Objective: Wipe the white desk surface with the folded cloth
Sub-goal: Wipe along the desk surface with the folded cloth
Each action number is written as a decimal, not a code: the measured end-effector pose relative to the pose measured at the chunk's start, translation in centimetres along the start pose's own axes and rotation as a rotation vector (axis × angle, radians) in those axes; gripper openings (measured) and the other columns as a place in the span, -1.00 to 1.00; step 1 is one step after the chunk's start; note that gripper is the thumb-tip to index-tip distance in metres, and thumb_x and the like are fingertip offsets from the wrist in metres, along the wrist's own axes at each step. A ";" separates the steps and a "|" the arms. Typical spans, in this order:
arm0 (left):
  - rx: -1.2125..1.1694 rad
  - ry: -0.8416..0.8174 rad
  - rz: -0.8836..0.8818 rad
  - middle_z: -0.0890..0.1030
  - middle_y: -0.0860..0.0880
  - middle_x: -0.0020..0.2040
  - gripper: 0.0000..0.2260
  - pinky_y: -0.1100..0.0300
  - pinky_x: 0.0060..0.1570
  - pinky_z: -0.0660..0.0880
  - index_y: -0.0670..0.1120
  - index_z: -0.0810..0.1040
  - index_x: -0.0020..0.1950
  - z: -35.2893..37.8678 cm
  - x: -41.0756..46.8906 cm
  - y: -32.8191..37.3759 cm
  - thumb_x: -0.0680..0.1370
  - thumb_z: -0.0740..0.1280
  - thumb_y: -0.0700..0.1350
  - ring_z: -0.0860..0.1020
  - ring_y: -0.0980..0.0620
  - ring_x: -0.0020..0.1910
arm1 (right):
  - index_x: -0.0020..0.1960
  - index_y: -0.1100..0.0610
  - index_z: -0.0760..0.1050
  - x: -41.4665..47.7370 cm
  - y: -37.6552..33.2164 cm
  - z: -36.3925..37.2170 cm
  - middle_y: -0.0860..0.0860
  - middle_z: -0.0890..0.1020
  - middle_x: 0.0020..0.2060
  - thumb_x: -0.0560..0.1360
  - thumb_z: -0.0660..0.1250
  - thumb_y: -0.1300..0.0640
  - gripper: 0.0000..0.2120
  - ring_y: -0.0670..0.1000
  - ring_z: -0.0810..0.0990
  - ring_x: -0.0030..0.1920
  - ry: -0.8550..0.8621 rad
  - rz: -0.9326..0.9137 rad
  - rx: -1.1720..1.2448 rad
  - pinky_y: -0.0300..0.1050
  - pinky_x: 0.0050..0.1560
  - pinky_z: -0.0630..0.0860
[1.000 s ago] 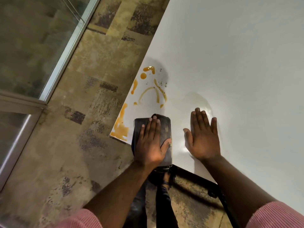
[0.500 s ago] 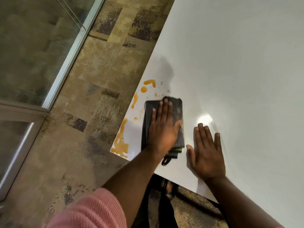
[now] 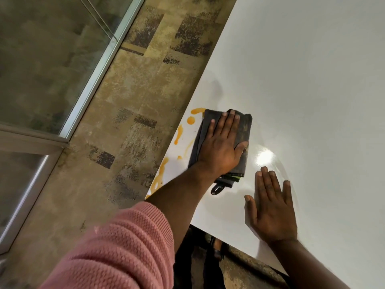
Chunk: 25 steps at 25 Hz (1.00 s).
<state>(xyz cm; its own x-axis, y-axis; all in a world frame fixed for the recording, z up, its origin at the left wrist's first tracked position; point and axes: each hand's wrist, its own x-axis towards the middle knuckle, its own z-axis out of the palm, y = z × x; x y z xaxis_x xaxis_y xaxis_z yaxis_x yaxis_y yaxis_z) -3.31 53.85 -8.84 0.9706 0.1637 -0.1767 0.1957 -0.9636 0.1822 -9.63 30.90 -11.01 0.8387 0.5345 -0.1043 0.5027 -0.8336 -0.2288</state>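
The white desk fills the right of the head view, its left corner near me. A dark grey folded cloth lies flat on it near the left edge. My left hand presses palm-down on the cloth, fingers spread and pointing away from me. Orange liquid streaks mark the desk between the cloth and the left edge, running down to the corner. My right hand rests flat on the bare desk to the right of the cloth, holding nothing.
A patterned brown carpet floor lies left of the desk. A glass partition with a metal frame stands at far left. A small dark loop hangs from the cloth's near end. A light glare shines beside it.
My left hand has pushed the cloth away from me, from the near corner up over the orange streaks, covering the middle ones. My right hand stayed flat on the desk.
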 end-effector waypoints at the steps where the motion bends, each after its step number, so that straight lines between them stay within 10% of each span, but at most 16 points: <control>1: 0.029 0.002 0.053 -0.08 -0.12 0.72 -0.31 -0.12 0.66 -0.13 -0.15 -0.08 0.71 0.0 -0.1 0.1 0.71 -0.02 0.22 -0.13 -0.08 0.70 | 0.69 0.16 0.07 0.0 0.0 -0.1 0.10 0.10 0.69 0.66 0.01 -0.16 -0.31 0.08 -0.01 0.70 -0.005 0.000 -0.007 0.29 0.65 -0.03; 6: 0.054 -0.010 0.393 0.02 -0.07 0.72 -0.36 -0.09 0.66 -0.08 -0.11 -0.01 0.71 0.8 -0.7 -0.2 0.72 0.04 0.17 -0.04 -0.05 0.70 | 0.67 0.19 0.11 0.1 -0.2 -0.2 0.11 0.15 0.68 0.66 0.00 -0.16 -0.31 0.09 0.03 0.70 0.007 0.002 -0.009 0.30 0.65 0.00; 18: -0.065 0.101 -0.251 0.00 -0.13 0.72 -0.36 -0.13 0.66 -0.06 -0.15 -0.06 0.70 -0.9 2.0 -6.1 0.72 -0.07 0.17 -0.05 -0.08 0.70 | 0.70 0.14 0.04 -0.1 0.1 0.0 0.06 0.09 0.70 0.65 0.02 -0.15 -0.30 0.05 -0.01 0.70 -0.014 0.010 -0.004 0.28 0.66 -0.04; 25: -0.024 0.069 -0.269 -0.01 -0.13 0.72 -0.27 -0.16 0.65 -0.05 -0.13 -0.08 0.71 -1.1 1.4 -6.5 0.69 -0.07 0.30 -0.03 -0.12 0.70 | 0.69 0.16 0.07 0.0 0.1 0.1 0.08 0.11 0.69 0.65 0.01 -0.15 -0.31 0.08 0.02 0.70 0.002 0.008 0.000 0.29 0.65 -0.02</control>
<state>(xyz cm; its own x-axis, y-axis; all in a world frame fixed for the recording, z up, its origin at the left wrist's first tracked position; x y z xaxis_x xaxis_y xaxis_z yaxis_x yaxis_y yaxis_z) -3.06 60.61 -9.25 0.8905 0.4274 -0.1560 0.4499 -0.8784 0.1611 -9.63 30.85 -11.17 0.8433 0.5273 -0.1040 0.4959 -0.8379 -0.2278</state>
